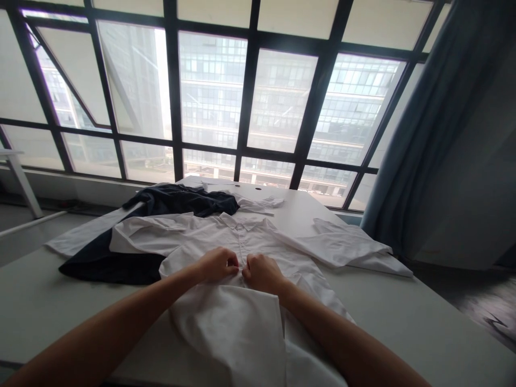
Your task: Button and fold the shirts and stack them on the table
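Observation:
A white button-up shirt [282, 252] lies spread on the table, its collar away from me and its lower part hanging toward me over the near edge. My left hand [220, 264] pinches the shirt's front placket from the left, fingers curled. Close beside it, my right hand [262, 271] is closed on the placket from the other side. The fingertips nearly meet at the button line; whether a button sits between them is too small to make out. Small buttons show above the hands, below the collar.
Dark navy garments [185, 200] lie at the back left and under the shirt's left sleeve. More white clothing [258, 204] is behind them. The white table [403, 317] reaches toward large framed windows [213, 91]. A blue-grey curtain [423, 134] hangs at the right.

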Motion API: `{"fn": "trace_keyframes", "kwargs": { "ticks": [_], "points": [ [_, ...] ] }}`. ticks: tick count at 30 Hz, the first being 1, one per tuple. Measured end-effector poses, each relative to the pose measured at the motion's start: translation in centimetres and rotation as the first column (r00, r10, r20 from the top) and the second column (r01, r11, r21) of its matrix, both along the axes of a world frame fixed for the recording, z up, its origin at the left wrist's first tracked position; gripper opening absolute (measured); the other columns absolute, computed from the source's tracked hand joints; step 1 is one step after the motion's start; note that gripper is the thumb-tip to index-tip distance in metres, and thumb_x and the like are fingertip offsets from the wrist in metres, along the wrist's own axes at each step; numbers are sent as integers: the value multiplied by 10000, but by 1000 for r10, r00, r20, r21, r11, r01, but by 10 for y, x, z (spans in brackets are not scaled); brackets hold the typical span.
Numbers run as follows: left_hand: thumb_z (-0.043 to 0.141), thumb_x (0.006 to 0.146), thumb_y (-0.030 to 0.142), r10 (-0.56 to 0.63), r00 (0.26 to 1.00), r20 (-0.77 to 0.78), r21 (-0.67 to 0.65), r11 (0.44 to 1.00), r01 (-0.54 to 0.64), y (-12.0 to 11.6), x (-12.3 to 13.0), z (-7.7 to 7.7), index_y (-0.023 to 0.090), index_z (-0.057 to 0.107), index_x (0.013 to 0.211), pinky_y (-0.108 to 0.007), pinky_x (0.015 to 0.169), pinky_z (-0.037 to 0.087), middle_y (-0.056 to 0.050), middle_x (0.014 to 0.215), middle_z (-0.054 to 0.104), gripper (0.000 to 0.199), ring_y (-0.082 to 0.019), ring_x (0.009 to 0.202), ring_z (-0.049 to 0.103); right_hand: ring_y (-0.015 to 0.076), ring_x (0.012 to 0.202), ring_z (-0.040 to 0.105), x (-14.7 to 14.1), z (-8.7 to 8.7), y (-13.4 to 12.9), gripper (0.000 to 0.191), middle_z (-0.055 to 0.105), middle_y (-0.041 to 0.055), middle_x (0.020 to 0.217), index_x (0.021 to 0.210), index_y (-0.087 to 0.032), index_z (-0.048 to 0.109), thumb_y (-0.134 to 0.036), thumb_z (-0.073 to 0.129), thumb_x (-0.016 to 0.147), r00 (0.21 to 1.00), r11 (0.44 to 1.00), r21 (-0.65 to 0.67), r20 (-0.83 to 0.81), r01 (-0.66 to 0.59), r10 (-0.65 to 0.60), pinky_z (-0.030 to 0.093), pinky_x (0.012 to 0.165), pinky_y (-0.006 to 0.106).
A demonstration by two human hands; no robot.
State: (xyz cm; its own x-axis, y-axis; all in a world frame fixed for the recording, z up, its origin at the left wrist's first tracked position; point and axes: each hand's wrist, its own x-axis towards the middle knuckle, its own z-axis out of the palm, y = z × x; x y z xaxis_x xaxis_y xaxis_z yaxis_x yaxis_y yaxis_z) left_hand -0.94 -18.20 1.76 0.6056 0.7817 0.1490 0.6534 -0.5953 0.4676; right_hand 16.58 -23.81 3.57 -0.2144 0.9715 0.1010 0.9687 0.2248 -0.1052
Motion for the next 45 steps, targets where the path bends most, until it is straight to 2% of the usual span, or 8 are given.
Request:
{"fn": "trace_keyframes", "kwargs": {
  "ticks": [10, 15, 19, 25, 29, 33, 40, 45],
  "points": [
    [695, 810, 403, 27, 1000, -16, 116, 993, -25, -11, 9, -1, 203, 780, 870, -248, 683, 428, -48, 852, 745, 225, -197, 784, 658, 192, 757, 649, 14, -4, 12, 265, 759, 120, 887, 866, -180, 764, -331, 548, 853, 998, 997, -74, -59, 30, -34, 338, 603, 255],
    [655, 828, 284, -1, 1000, -16, 168, 986, 4, -15, 18, -10, 227, 782, 905, -248, 725, 457, -39, 900, 726, 159, -195, 821, 661, 147, 670, 585, 18, -6, 16, 298, 743, 92, 826, 836, -166, 760, -322, 508, 872, 991, 996, -92, -134, 1, -13, 277, 566, 248],
    [571, 848, 165, -57, 998, 7, 161, 985, 55, -14, 19, -13, 261, 774, 1030, -241, 770, 469, -32, 975, 711, 289, -184, 873, 662, 122, 608, 524, 21, -4, 15, 345, 714, 63, 738, 789, -153, 751, -362, 497, 891, 983, 992, -121, -184, -32, 9, 258, 549, 240],
    [563, 876, 218, -76, 996, 40, 132, 989, 70, -12, 17, -14, 253, 758, 1112, -258, 807, 478, -45, 1009, 706, 309, -193, 886, 663, 123, 604, 509, 22, -2, 14, 295, 660, 26, 641, 754, -153, 757, -369, 573, 834, 977, 988, -153, -215, -32, -1, 267, 538, 227],
    [571, 855, 205, -82, 996, 38, 133, 988, 76, -13, 18, -14, 255, 764, 1093, -247, 797, 477, -42, 997, 704, 310, -182, 869, 657, 121, 585, 510, 19, -7, 17, 250, 660, 24, 634, 737, -162, 758, -317, 575, 807, 973, 991, -124, -219, 51, -78, 268, 533, 236],
    [574, 856, 221, -71, 997, 35, 147, 987, 65, -14, 20, -14, 244, 770, 1038, -234, 776, 477, -39, 974, 702, 269, -173, 853, 653, 120, 583, 507, 20, -6, 18, 265, 649, 21, 617, 687, -155, 734, -288, 552, 825, 961, 989, -140, -266, 40, -77, 286, 537, 235],
    [599, 836, 180, -38, 998, 59, 151, 988, 29, -14, 23, -11, 218, 779, 889, -237, 750, 474, -32, 922, 716, 192, -178, 837, 662, 78, 480, 468, 30, -7, 23, 197, 542, -42, 500, 644, -149, 624, -189, 526, 809, 817, 956, -261, -574, -134, -42, 301, 485, 191],
    [570, 831, 126, -50, 976, 211, 144, 989, 20, -14, 24, -13, 195, 753, 795, -243, 757, 471, -27, 874, 711, 199, -160, 801, 650, 83, 408, 471, 34, -15, 27, 180, 515, -46, 455, 594, -163, 560, -161, 501, 764, 772, 920, -360, -626, -158, -113, 325, 433, 182]
  ]
}}
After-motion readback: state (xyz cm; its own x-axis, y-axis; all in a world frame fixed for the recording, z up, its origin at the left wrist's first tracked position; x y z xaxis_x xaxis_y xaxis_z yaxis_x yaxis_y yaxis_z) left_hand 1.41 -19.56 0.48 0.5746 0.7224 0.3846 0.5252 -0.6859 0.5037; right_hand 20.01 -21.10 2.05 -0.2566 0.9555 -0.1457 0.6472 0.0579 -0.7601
